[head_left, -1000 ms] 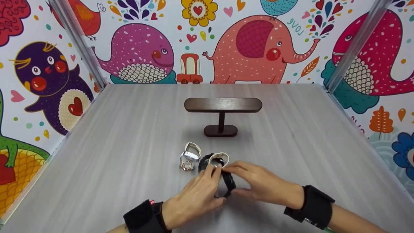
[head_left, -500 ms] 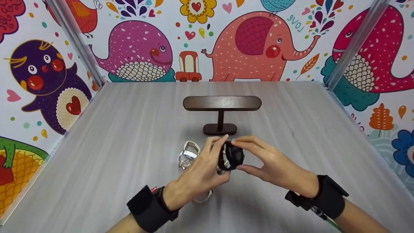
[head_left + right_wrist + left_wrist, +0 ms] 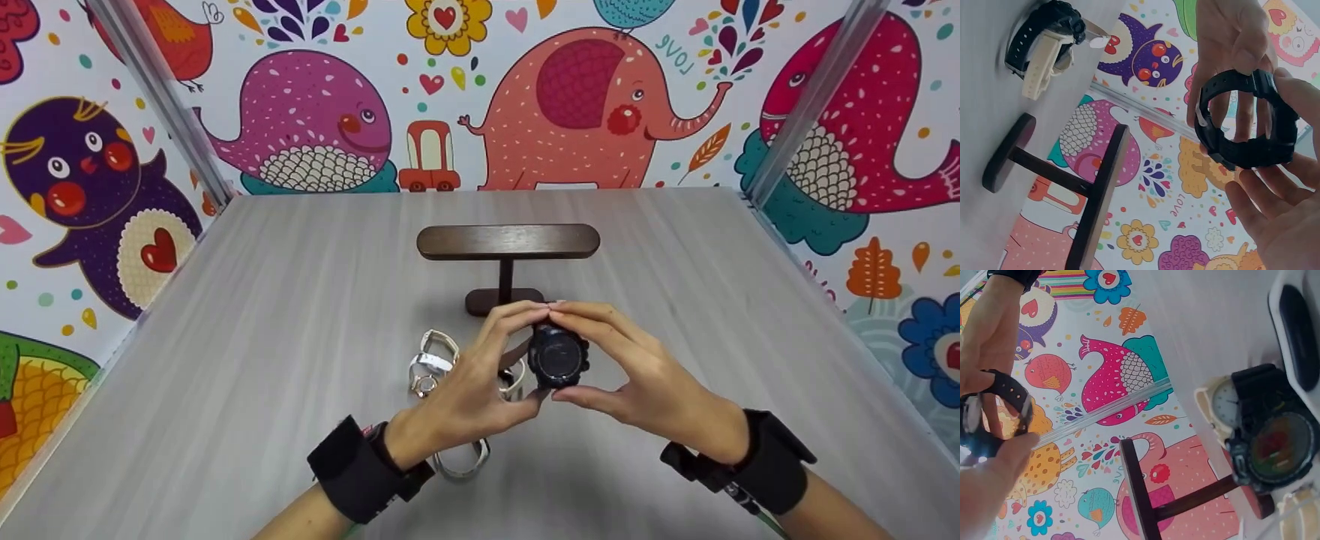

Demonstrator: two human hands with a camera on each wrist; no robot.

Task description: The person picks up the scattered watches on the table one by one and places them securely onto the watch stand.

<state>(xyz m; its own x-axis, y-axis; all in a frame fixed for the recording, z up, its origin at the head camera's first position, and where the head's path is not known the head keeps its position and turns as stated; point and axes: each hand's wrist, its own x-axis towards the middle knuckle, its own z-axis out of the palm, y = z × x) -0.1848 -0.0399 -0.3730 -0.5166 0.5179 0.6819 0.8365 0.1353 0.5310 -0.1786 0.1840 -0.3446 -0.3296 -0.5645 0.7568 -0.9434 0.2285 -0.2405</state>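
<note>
The black sports watch (image 3: 559, 356) is held clear of the desk (image 3: 300, 337), on the near side of the display stand (image 3: 508, 241), dial turned toward the wearer. The fingers of both the left hand (image 3: 466, 386) and the right hand (image 3: 649, 367) grip it, fingertips above, thumbs below. Risk noted: the grip appears to bear on the edges, so a slip of either thumb could drop it. A low swing of the left hand could knock the cream watch (image 3: 1224, 405) and second black watch (image 3: 1278, 444) close beneath. A hard bump could tip the stand, whose foot is narrow. Hidden or unclear: the left hand screens part of that cluster; the white band (image 3: 463, 472) is partly covered; the dial is unreadable; the strap's fastening cannot be confirmed.
</note>
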